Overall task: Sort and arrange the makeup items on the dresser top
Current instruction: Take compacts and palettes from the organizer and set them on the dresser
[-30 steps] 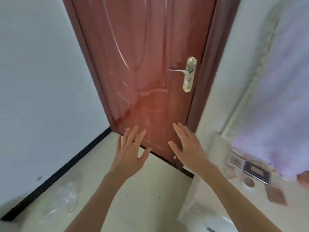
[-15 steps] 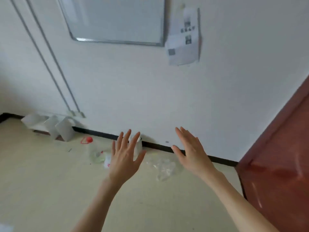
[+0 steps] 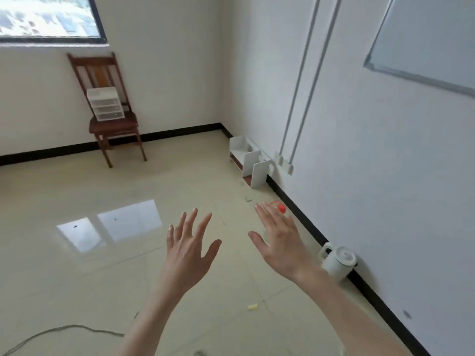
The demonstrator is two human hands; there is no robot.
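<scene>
A glossy tiled floor (image 3: 77, 278) spread below. A slatted wooden chair (image 3: 113, 124) bore a clear plastic drawer box (image 3: 106, 104). The left hand (image 3: 189, 249) and right hand (image 3: 280, 244) hovered, fingers splayed wide, holding nothing. No dresser or makeup showed.

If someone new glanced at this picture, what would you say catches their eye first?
Two open hands, the left hand and right hand, are raised empty over the floor. Behind them a wooden chair against the far wall carries a small drawer unit, and a white kettle stands by the right wall.
</scene>
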